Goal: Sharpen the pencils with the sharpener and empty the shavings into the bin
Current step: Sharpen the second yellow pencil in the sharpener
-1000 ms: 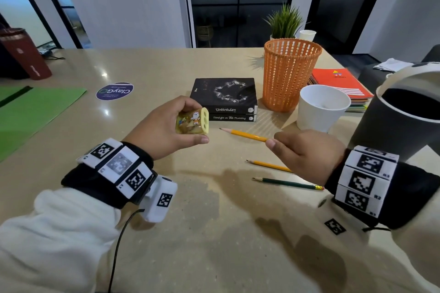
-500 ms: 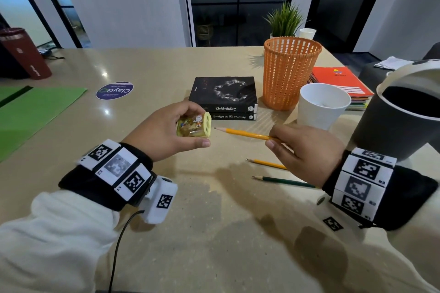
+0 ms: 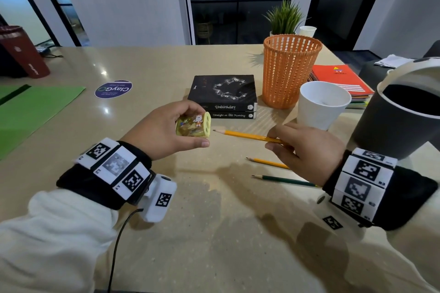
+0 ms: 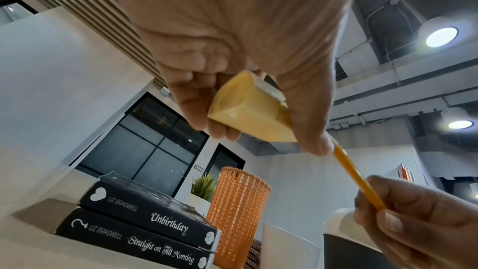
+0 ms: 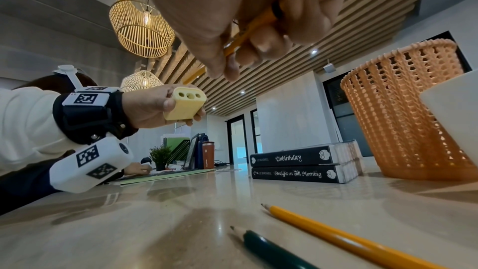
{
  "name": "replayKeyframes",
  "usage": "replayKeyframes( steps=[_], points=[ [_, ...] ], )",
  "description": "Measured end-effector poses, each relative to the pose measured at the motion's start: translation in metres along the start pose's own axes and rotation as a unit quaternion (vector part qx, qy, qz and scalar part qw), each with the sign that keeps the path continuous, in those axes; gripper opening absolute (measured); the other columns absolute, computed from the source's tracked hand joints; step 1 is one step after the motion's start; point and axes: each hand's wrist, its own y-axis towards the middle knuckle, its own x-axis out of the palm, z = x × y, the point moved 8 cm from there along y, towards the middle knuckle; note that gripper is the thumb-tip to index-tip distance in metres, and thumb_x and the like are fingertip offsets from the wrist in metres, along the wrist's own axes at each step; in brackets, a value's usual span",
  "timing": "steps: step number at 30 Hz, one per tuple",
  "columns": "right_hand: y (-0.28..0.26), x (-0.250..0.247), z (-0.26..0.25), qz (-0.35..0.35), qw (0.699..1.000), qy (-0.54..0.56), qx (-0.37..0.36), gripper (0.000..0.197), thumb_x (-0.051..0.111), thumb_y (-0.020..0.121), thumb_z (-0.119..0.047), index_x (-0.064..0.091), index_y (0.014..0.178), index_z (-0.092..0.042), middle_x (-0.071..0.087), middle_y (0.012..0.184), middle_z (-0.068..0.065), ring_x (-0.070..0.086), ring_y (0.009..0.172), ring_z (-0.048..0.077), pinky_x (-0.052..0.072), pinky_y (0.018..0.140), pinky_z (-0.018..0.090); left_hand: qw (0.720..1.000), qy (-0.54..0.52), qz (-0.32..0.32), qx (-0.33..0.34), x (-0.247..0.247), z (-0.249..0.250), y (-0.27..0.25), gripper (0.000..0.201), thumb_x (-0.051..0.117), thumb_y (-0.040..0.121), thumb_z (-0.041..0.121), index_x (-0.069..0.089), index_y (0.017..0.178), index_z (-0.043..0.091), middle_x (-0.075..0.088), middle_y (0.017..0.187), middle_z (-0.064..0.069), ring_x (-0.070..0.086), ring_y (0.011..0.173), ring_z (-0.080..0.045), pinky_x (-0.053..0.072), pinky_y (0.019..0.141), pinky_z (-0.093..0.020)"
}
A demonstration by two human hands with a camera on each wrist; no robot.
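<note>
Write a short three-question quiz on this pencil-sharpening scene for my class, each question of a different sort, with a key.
1. True or false: the tip of the yellow pencil held by the right hand is already inside the yellow sharpener.
2. How many holes show on the sharpener's end face in the right wrist view?
3. Multiple choice: which pencils lie on the table? A) one green pencil only; B) one green and one second yellow pencil; C) two green.

Key
1. False: the tip is short of the sharpener, which the left hand holds.
2. Three.
3. B.
</note>
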Motion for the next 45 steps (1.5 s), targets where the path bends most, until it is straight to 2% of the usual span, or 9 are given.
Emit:
replayKeyframes(
  steps=[12, 18, 22, 27, 31, 34, 37, 42, 45],
  points=[
    [0.001, -0.002, -0.018, 0.034, 0.996, -0.052, -0.063, 0.034, 0.036, 0.086, -0.042, 0.061, 0.092, -0.019, 0.062, 0.073, -0.003, 0.061, 0.058, 0.024, 0.046, 0.042, 0.027, 0.998, 0.052, -0.039, 0.003, 0.014, 0.014, 0.001, 0.049, 0.081, 0.058, 0.042, 0.055, 0.1, 0.038, 0.057, 0.098, 0.018, 0.055, 0.091, 0.002, 0.04, 0.074, -0.013],
    [0.002, -0.007, -0.027, 0.055, 0.988, -0.087, -0.113, 0.033, 0.037, 0.089, -0.033, 0.063, 0.079, -0.014, 0.059, 0.061, -0.001, 0.057, 0.05, 0.026, 0.037, 0.04, 0.024, 0.996, 0.074, -0.056, 0.015, 0.02, 0.021, 0.001, 0.048, 0.081, 0.056, 0.044, 0.054, 0.095, 0.036, 0.056, 0.09, 0.018, 0.055, 0.084, 0.0, 0.042, 0.07, -0.016],
    [0.003, 0.001, -0.021, 0.029, 0.996, -0.059, -0.062, 0.038, 0.032, 0.087, -0.042, 0.06, 0.075, -0.019, 0.058, 0.056, -0.002, 0.054, 0.049, 0.027, 0.034, 0.04, 0.024, 0.987, 0.143, -0.047, 0.05, 0.021, 0.025, 0.002, 0.051, 0.08, 0.056, 0.048, 0.053, 0.097, 0.033, 0.05, 0.088, 0.021, 0.05, 0.083, -0.003, 0.038, 0.07, -0.013],
    [0.005, 0.021, -0.01, -0.113, 0.993, 0.028, 0.033, 0.025, 0.039, 0.094, -0.037, 0.047, 0.071, -0.03, 0.053, 0.063, -0.005, 0.05, 0.066, 0.019, 0.032, 0.053, 0.028, 0.976, 0.196, -0.052, 0.078, 0.022, 0.03, 0.003, 0.053, 0.078, 0.058, 0.052, 0.053, 0.1, 0.031, 0.044, 0.087, 0.025, 0.042, 0.083, -0.003, 0.033, 0.071, -0.008],
    [0.007, 0.006, -0.024, -0.031, 0.992, -0.111, -0.044, 0.032, 0.032, 0.092, -0.038, 0.056, 0.08, -0.02, 0.056, 0.059, -0.004, 0.056, 0.052, 0.023, 0.024, 0.04, 0.02, 0.994, 0.095, -0.055, 0.007, 0.018, 0.017, 0.004, 0.048, 0.082, 0.054, 0.046, 0.056, 0.091, 0.032, 0.056, 0.088, 0.015, 0.055, 0.08, -0.003, 0.043, 0.069, -0.019],
    [0.009, 0.003, -0.032, 0.01, 0.97, -0.202, -0.135, 0.023, 0.034, 0.088, -0.034, 0.048, 0.086, -0.015, 0.057, 0.06, 0.002, 0.055, 0.047, 0.026, 0.036, 0.039, 0.026, 0.997, 0.027, -0.067, -0.032, 0.02, 0.01, 0.003, 0.047, 0.083, 0.05, 0.049, 0.061, 0.088, 0.03, 0.062, 0.083, 0.011, 0.059, 0.075, -0.007, 0.044, 0.069, -0.024],
    [0.008, -0.001, -0.035, 0.043, 0.96, -0.224, -0.165, 0.022, 0.037, 0.088, -0.032, 0.048, 0.081, -0.014, 0.054, 0.054, 0.002, 0.052, 0.04, 0.025, 0.033, 0.038, 0.023, 0.994, -0.003, -0.101, -0.036, 0.029, 0.009, 0.002, 0.053, 0.08, 0.045, 0.057, 0.064, 0.087, 0.029, 0.062, 0.079, 0.012, 0.057, 0.072, -0.005, 0.043, 0.069, -0.023],
    [0.007, 0.0, -0.03, 0.024, 0.979, -0.17, -0.111, 0.034, 0.032, 0.088, -0.038, 0.05, 0.07, -0.016, 0.049, 0.042, -0.002, 0.045, 0.03, 0.024, 0.028, 0.037, 0.019, 0.995, 0.044, -0.093, -0.013, 0.033, 0.013, 0.002, 0.046, 0.081, 0.054, 0.047, 0.06, 0.093, 0.032, 0.06, 0.087, 0.013, 0.058, 0.08, -0.006, 0.046, 0.073, -0.025],
    [0.009, 0.013, -0.018, -0.046, 0.992, -0.116, -0.026, 0.037, 0.026, 0.091, -0.046, 0.036, 0.064, -0.023, 0.043, 0.046, -0.002, 0.048, 0.047, 0.027, 0.019, 0.04, 0.021, 0.988, 0.137, -0.061, 0.046, 0.031, 0.025, 0.003, 0.052, 0.079, 0.057, 0.05, 0.058, 0.1, 0.031, 0.054, 0.092, 0.017, 0.05, 0.083, -0.002, 0.039, 0.072, -0.012]
  ],
)
